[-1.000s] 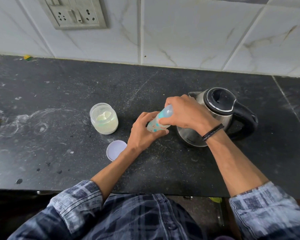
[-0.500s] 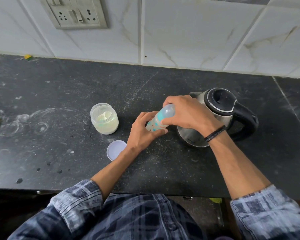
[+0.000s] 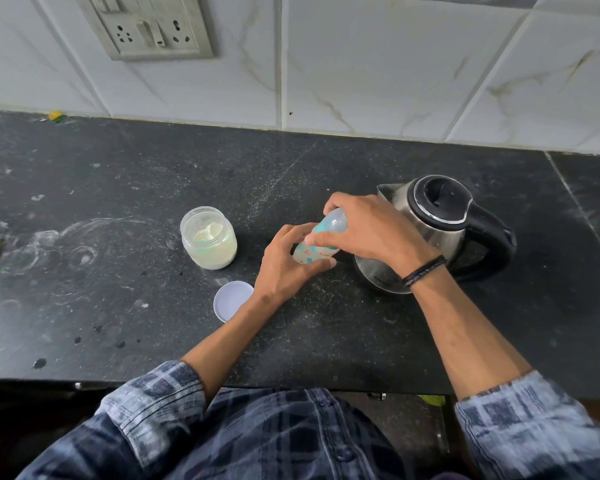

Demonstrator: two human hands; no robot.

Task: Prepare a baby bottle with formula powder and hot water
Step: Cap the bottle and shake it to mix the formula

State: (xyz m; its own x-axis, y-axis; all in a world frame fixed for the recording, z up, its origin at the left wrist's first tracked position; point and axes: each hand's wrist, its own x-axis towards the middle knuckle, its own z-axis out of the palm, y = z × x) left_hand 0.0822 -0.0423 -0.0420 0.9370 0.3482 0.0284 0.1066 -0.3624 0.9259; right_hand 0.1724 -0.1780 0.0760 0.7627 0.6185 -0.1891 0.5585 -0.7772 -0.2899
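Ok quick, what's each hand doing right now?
Left hand: grips the lower body of the baby bottle.
Right hand: grips the same bottle at its capped top.

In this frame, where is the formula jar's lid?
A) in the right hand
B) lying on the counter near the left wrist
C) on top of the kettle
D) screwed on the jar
B: the white lid lies flat on the counter in front of the open jar, beside the wrist of the left hand, which holds the baby bottle.
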